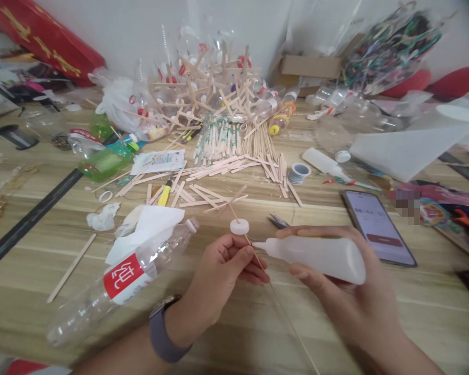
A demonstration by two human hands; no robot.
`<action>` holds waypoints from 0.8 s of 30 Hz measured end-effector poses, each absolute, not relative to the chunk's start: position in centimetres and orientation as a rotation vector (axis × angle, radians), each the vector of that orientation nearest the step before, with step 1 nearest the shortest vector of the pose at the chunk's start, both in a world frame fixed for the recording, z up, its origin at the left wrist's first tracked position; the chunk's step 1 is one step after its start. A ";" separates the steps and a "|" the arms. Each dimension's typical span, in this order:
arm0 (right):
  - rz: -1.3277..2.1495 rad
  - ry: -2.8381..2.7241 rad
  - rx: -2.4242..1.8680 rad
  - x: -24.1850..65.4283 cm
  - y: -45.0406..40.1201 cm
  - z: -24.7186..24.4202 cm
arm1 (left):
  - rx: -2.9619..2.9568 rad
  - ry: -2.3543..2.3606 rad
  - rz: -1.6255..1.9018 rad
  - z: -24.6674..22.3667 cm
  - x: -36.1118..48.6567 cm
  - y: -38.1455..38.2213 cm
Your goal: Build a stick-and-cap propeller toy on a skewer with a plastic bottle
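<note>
Between its thumb and fingers my left hand (229, 268) pinches a thin wooden skewer (287, 320), just below a white bottle cap (239, 226). The skewer passes through the cap, and a crosswise stick (234, 200) shows at its upper end. My right hand (347, 281) is wrapped round a white squeeze bottle (316, 255), tilted sideways. The bottle's narrow nozzle points left and reaches the skewer beside my left fingertips, close under the cap. Whether any glue or liquid is coming out is too small to tell.
A clear plastic bottle (125, 278) with a red label lies left of my left hand. The phone (379, 226) is at the right. Pliers (278, 221), flat wooden sticks (214, 195) and a wire spool (299, 173) lie ahead. Bottles and crossed sticks are piled at the back.
</note>
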State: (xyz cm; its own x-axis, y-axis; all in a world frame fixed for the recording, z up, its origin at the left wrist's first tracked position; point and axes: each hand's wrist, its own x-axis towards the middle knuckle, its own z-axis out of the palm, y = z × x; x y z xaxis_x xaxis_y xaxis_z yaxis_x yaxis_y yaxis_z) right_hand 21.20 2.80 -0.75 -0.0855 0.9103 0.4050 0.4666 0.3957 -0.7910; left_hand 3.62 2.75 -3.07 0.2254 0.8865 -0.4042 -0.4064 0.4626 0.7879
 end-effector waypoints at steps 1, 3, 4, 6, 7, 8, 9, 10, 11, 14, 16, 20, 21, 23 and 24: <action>0.603 -1.701 -1.219 21.3 2.8 -0.7 | 0.596 0.966 0.970 -3.0 3.6 2.8; 0.615 -1.665 -1.213 21.4 2.8 -0.7 | 0.588 0.964 0.976 -3.0 3.6 2.8; 0.613 -1.649 -1.207 21.4 2.8 -0.7 | 0.586 0.961 0.976 -3.0 3.6 2.7; 0.604 -1.638 -1.198 21.4 2.8 -0.6 | 0.582 0.957 0.978 -3.0 3.6 2.7; 0.600 -1.642 -1.195 21.3 2.7 -0.6 | 0.584 0.957 0.978 -3.0 3.6 2.6; 0.595 -1.648 -1.192 21.3 2.7 -0.6 | 0.585 0.959 0.978 -3.0 3.6 2.6; 0.587 -1.657 -1.190 21.2 2.7 -0.7 | 0.587 0.961 0.977 -3.0 3.6 2.6; 0.578 -1.667 -1.194 21.1 2.7 -0.7 | 0.589 0.963 0.978 -3.1 3.6 2.6; 0.566 -1.678 -1.202 21.0 2.7 -0.7 | 0.591 0.963 0.980 -3.1 3.6 2.6; 0.539 -1.701 -1.216 21.0 2.7 -0.7 | 0.597 0.954 0.983 -3.2 3.6 2.7; 0.529 -1.710 -1.211 21.0 2.8 -0.7 | 0.596 0.949 0.986 -3.3 3.7 2.7; 0.526 -1.729 -1.197 21.1 2.8 -0.6 | 0.596 0.950 0.987 -3.3 3.7 2.7; 0.526 -1.731 -1.198 21.1 2.8 -0.6 | 0.597 0.950 0.985 -3.3 3.7 2.7; 0.531 -1.730 -1.206 21.1 2.7 -0.6 | 0.593 0.952 0.984 -3.3 3.7 2.7; 0.538 -1.727 -1.213 21.1 2.7 -0.6 | 0.592 0.952 0.984 -3.3 3.7 2.7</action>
